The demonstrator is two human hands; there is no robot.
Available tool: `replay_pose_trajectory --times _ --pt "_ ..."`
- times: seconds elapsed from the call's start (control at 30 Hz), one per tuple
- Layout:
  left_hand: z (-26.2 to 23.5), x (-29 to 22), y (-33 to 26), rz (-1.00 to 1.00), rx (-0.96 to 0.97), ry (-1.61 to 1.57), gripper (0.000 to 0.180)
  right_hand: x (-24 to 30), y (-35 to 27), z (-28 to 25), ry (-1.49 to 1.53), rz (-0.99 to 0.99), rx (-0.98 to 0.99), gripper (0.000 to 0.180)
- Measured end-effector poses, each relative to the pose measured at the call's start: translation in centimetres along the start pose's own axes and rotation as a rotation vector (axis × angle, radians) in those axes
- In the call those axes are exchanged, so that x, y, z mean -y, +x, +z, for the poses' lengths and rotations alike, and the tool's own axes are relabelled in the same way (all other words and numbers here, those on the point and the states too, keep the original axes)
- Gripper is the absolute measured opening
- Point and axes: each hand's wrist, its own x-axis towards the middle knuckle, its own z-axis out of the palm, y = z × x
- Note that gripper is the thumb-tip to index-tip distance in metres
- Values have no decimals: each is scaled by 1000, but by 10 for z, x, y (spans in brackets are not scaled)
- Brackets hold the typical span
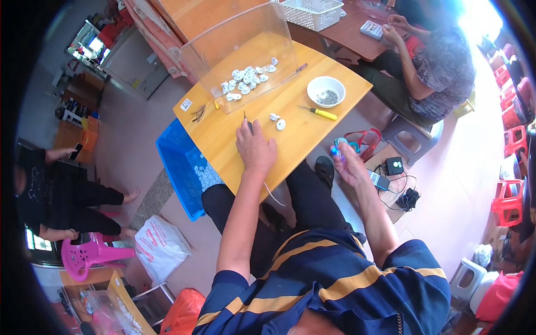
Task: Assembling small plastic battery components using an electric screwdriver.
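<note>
My left hand (257, 149) rests on the wooden table (223, 151), its fingers closed over a dark-handled tool (249, 127) with a thin metal tip. The palm hides most of that tool. Just right of it lie a small white plastic part (274, 117) and a white disc (281, 125). Off the table's right edge, my right hand (350, 166) is closed round a small blue and teal thing (336, 148), whose kind I cannot make out. More white parts (245, 78) sit heaped in a clear plastic bin (240, 39) at the table's far side.
A white bowl (324, 84) of small metal pieces and a yellow-handled screwdriver (324, 114) lie at right. A blue crate (173, 151) holding white parts stands below left. Cables and a black adapter (394, 165) sit at right. Another person (446, 72) works beyond; one stands left (44, 190).
</note>
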Motion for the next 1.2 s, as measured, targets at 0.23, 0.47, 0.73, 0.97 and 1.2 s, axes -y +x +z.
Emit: replay_pose_trajectory --times 0.23,0.47,0.73,0.97,1.2 --pt "18 26 -10 -21 103 -268 56 -5 -7 -10 73 9 130 19" --pt "36 11 33 43 71 -306 50 22 -2 51 -730 -253 -54 17" --pt "5 0 -8 134 -108 -298 53 57 41 64 -1585 -818 -291 25" --pt "-17 -6 -48 156 -102 -411 50 66 56 73 -1900 -654 -346 26" --pt "-25 -31 -82 -69 239 -961 41 55 11 77 -1750 -588 -179 28"
